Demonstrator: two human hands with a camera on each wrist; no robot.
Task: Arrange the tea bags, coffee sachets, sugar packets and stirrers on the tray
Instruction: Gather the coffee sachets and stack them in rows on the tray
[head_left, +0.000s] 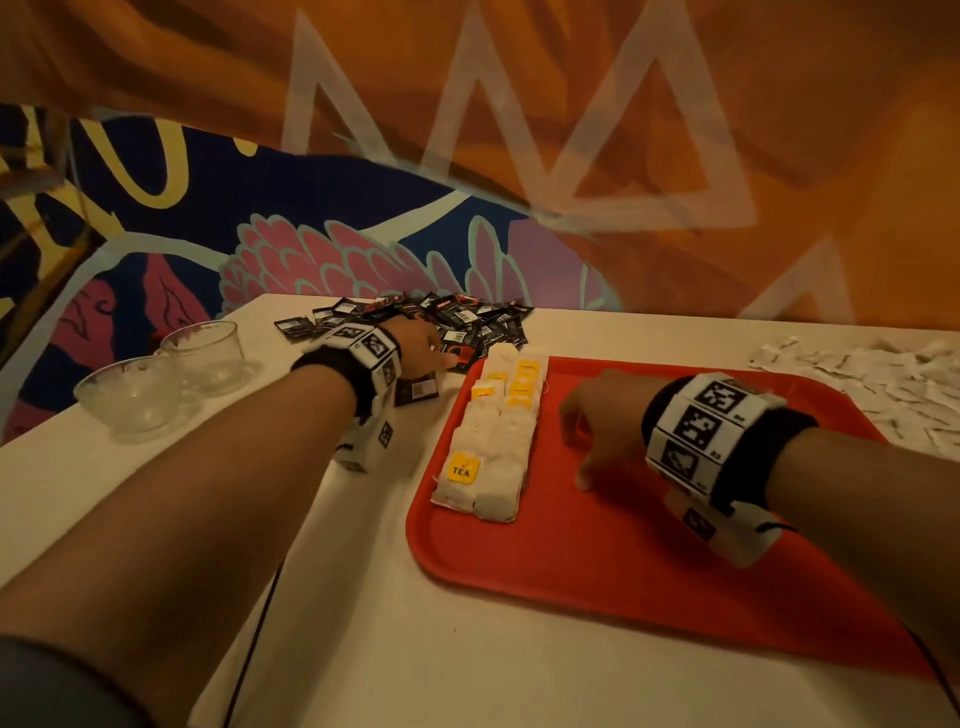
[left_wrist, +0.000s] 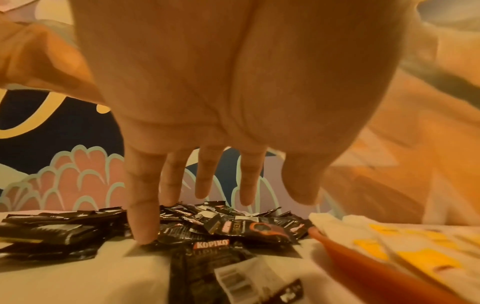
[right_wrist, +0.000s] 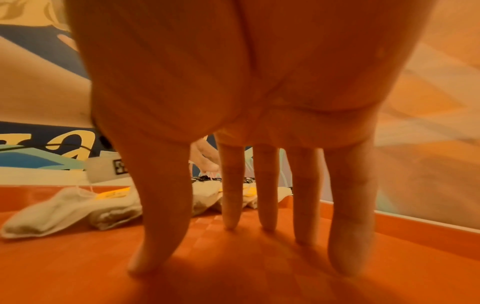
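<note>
Fingers of the left hand are reaching down straight and spread, gripping nothing; in the left wrist view one fingertip is touching the edge of the heap of coffee sachets. These are small flat foil packets, black and glossy with crinkled edges, lying jumbled on the pale, smooth counter just beyond the tray's far left corner. One sachet is lying apart from the heap, close under the left wrist.

The right hand is resting on the tray with its fingers extended and slightly apart, tips touching the tray floor; it too is holding nothing. The tray is red plastic, rectangular with rounded corners and a low raised rim, and the right wrist view is showing a fine checkered texture on its floor.

The tea bags are lying on the tray's left side in two neat overlapping rows, just beside the right hand. They are soft, puffy white paper pouches with strings and square yellow tags, the nearest tag reading TEA.

The sugar packets, thin white paper rectangles, are lying scattered on the counter to the right of the tray. Two clear glass cups, rounded and bowl-shaped, are standing side by side at the counter's left.
</note>
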